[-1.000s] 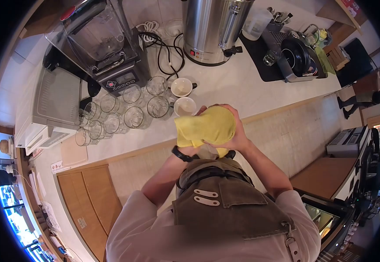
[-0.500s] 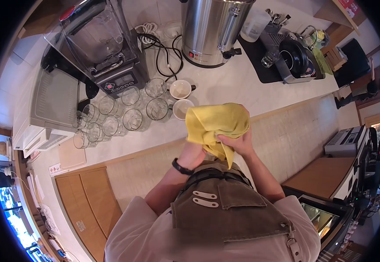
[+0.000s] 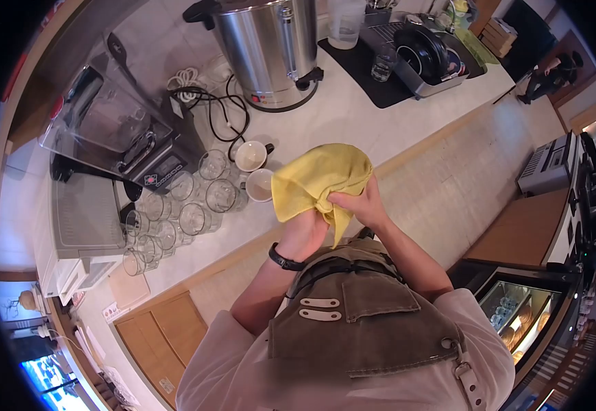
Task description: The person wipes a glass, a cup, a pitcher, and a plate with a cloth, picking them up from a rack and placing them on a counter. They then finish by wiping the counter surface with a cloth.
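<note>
A yellow cloth (image 3: 322,177) is bunched up between my two hands, above the near edge of the counter. My left hand (image 3: 306,235), with a black band on its wrist, is under the cloth's lower left part, and its fingers are hidden by the fabric. My right hand (image 3: 361,205) grips the cloth from the right, thumb on top. Whether anything is wrapped inside the cloth cannot be seen. Left of the cloth are a white cup (image 3: 260,185) and another cup (image 3: 250,157), with several clear glass mugs (image 3: 196,218) standing beside them.
A steel urn (image 3: 270,58) stands at the counter's back, with black cables beside it. A blender (image 3: 150,147) is at the left. Dishes fill a metal rack (image 3: 429,83) on a black mat (image 3: 353,65). Another person (image 3: 551,75) is far off at the upper right.
The view has turned and shifted, so the counter items appear moved. The cloth, still in both hands, has shifted slightly left and its folds have changed.
</note>
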Demonstrator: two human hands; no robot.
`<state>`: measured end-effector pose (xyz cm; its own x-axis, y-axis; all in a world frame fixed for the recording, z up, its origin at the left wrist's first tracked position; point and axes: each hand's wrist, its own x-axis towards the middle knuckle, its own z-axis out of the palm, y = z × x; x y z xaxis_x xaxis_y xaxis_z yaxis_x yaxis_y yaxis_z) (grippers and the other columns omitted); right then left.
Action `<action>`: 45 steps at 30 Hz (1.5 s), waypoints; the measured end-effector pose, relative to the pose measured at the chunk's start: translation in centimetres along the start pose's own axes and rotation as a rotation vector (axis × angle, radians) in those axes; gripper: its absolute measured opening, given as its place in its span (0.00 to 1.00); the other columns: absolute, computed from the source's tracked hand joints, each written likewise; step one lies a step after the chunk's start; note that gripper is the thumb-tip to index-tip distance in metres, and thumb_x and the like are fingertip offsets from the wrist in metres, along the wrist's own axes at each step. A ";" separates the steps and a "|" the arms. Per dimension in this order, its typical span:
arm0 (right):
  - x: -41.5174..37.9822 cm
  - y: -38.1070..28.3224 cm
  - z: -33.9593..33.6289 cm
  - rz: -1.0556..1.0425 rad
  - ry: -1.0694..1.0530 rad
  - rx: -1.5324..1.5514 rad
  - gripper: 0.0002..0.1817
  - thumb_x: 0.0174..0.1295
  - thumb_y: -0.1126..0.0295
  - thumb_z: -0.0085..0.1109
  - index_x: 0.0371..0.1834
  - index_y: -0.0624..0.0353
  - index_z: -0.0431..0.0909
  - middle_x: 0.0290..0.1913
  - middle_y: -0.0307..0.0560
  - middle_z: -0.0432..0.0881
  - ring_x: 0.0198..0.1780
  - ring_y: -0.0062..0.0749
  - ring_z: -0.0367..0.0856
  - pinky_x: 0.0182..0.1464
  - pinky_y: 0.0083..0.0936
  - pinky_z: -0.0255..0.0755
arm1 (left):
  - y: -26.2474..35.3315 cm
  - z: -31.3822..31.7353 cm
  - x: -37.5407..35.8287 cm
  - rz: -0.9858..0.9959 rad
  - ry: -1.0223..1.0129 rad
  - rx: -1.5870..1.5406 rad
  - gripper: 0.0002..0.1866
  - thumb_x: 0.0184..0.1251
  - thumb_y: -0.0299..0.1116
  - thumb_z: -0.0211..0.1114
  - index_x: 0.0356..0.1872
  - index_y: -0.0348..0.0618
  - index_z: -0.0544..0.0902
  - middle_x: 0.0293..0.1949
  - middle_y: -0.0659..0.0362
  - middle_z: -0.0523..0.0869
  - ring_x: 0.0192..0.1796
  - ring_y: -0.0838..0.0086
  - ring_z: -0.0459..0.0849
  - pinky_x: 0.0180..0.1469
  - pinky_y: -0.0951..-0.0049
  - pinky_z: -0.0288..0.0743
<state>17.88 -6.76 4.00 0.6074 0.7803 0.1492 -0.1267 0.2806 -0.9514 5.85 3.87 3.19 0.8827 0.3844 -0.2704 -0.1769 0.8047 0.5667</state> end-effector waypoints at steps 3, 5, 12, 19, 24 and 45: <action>0.0 -1.3 -2.2 0.066 -0.016 0.089 0.37 0.58 0.70 0.74 0.69 0.64 0.66 0.60 0.46 0.79 0.59 0.30 0.80 0.63 0.30 0.75 | -0.8 -1.8 3.3 0.055 0.004 0.354 0.16 0.82 0.37 0.55 0.63 0.42 0.76 0.57 0.59 0.83 0.59 0.73 0.82 0.59 0.68 0.78; -0.5 -1.3 -3.3 0.097 0.011 0.214 0.32 0.63 0.63 0.69 0.67 0.63 0.69 0.59 0.46 0.80 0.58 0.30 0.81 0.62 0.31 0.75 | -0.4 -2.2 4.9 0.127 0.009 0.600 0.14 0.78 0.35 0.60 0.56 0.40 0.80 0.49 0.60 0.87 0.50 0.71 0.86 0.50 0.67 0.80; 1.3 -1.5 -9.4 0.341 0.215 0.766 0.33 0.74 0.38 0.47 0.68 0.53 0.72 0.59 0.45 0.81 0.57 0.35 0.82 0.61 0.38 0.78 | -0.1 -0.9 6.0 0.606 0.416 1.341 0.12 0.68 0.29 0.69 0.51 0.42 0.82 0.42 0.56 0.88 0.39 0.70 0.85 0.42 0.71 0.79; 2.1 -1.4 -14.4 0.392 0.099 0.862 0.34 0.77 0.37 0.37 0.67 0.53 0.71 0.59 0.47 0.82 0.56 0.37 0.83 0.60 0.37 0.78 | -4.0 11.5 5.4 0.423 0.066 1.123 0.10 0.72 0.31 0.68 0.50 0.41 0.83 0.39 0.59 0.84 0.36 0.80 0.80 0.40 0.76 0.75; 2.8 -2.5 -17.7 0.356 0.051 0.816 0.35 0.78 0.38 0.33 0.71 0.55 0.68 0.63 0.48 0.79 0.59 0.38 0.82 0.61 0.37 0.78 | -6.9 14.1 9.1 0.517 0.121 1.117 0.13 0.74 0.34 0.66 0.54 0.41 0.82 0.52 0.57 0.82 0.45 0.77 0.82 0.43 0.76 0.75; 6.1 -3.8 -28.3 0.577 -0.036 0.888 0.31 0.79 0.47 0.40 0.70 0.63 0.67 0.64 0.56 0.78 0.60 0.44 0.82 0.64 0.43 0.77 | -13.2 15.7 14.7 0.319 -0.023 0.750 0.47 0.52 0.22 0.80 0.74 0.45 0.63 0.66 0.59 0.68 0.65 0.70 0.71 0.62 0.66 0.72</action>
<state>44.28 -18.86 0.95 0.2504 0.9378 -0.2405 -0.9251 0.1585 -0.3450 28.01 -8.21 3.91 0.8494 0.5277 0.0039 -0.0900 0.1375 0.9864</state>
